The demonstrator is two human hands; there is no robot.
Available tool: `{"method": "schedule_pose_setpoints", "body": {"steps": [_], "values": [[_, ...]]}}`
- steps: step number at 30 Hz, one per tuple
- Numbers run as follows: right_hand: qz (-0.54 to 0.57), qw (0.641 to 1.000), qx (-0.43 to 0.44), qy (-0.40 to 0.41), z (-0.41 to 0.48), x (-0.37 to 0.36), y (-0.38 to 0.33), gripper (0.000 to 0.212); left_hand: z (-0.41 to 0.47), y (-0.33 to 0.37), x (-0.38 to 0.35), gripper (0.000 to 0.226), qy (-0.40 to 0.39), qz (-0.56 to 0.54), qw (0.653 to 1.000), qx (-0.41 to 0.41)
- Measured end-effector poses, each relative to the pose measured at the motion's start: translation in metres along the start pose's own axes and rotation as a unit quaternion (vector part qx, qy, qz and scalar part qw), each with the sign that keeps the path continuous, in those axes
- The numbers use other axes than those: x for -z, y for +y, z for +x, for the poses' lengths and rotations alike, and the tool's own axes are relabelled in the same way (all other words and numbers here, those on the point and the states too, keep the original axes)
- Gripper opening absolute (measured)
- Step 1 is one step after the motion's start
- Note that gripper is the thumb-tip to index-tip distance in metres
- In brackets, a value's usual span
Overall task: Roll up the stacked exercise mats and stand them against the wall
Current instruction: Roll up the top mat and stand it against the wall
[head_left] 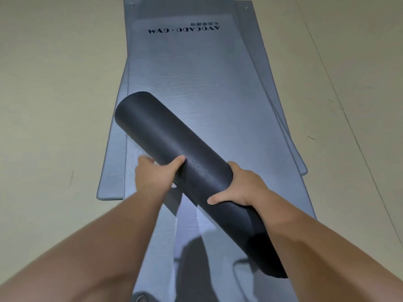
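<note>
A pale beige floor (54, 83) is filling the view, and a stack of grey exercise mats (196, 83) is lying flat on it, running away from the person, the layers fanning slightly so that lower edges are showing at the left and right. The top mat is carrying upside-down black lettering (183, 30) near its far end, and small metal eyelets (141, 298) are sitting at the corners. A dark rolled mat (174, 149) is being held above the flat stack, slanting from the upper left down to the lower right. The left hand (152, 175) is gripping the roll near its middle, thumb on top and fingers wrapping around the far side. The right hand (242, 186) is clasping it lower down, thumb lying across the front and fingers curling behind.
</note>
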State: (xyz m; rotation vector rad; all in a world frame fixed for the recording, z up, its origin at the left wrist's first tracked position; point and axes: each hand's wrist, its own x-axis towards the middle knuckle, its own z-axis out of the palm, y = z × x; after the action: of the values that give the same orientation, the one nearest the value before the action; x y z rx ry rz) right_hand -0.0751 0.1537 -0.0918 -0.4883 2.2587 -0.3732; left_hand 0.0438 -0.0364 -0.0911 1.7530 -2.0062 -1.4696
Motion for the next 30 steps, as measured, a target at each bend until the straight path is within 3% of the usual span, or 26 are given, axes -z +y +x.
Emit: {"method": "schedule_pose_setpoints", "body": {"steps": [2,3,5,7,9,12,17,22,25,30], "values": [[0.025,1.0,-0.006,0.004,-0.003,-0.01,-0.003,0.108,-0.018,-0.021,-0.015,0.114,-0.107,-0.168,0.968,0.151],[0.043,0.999,-0.011,0.007,-0.005,-0.017,-0.005,0.107,-0.024,-0.028,-0.022,0.104,-0.17,-0.202,0.946,0.186],[0.083,0.996,-0.026,0.014,-0.009,-0.032,-0.008,0.105,-0.029,-0.036,-0.029,0.061,-0.243,-0.245,0.918,0.196],[0.121,0.992,-0.036,0.018,-0.011,-0.043,-0.008,0.1,-0.022,-0.037,-0.03,0.047,-0.279,-0.27,0.905,0.175],[0.165,0.986,-0.037,0.013,-0.009,-0.047,-0.006,0.099,-0.011,-0.036,-0.029,0.053,-0.283,-0.261,0.91,0.155],[0.286,0.958,0.003,0.009,-0.001,-0.053,-0.002,0.115,-0.003,-0.027,-0.031,0.047,-0.313,-0.232,0.909,0.147],[0.431,0.902,0.023,0.004,0.013,-0.047,0.007,0.077,-0.005,-0.012,-0.046,0.038,-0.303,-0.226,0.916,0.135],[0.469,0.882,0.028,-0.037,0.025,-0.041,0.015,0.079,-0.002,-0.017,-0.059,0.061,-0.265,-0.257,0.92,0.132],[0.474,0.879,0.043,-0.027,0.019,-0.032,0.011,0.078,-0.002,-0.009,-0.054,0.06,-0.284,-0.262,0.915,0.113],[0.491,0.868,0.078,0.014,-0.012,0.033,-0.019,0.078,-0.015,0.056,-0.023,0.08,-0.312,-0.272,0.909,0.049]]}}
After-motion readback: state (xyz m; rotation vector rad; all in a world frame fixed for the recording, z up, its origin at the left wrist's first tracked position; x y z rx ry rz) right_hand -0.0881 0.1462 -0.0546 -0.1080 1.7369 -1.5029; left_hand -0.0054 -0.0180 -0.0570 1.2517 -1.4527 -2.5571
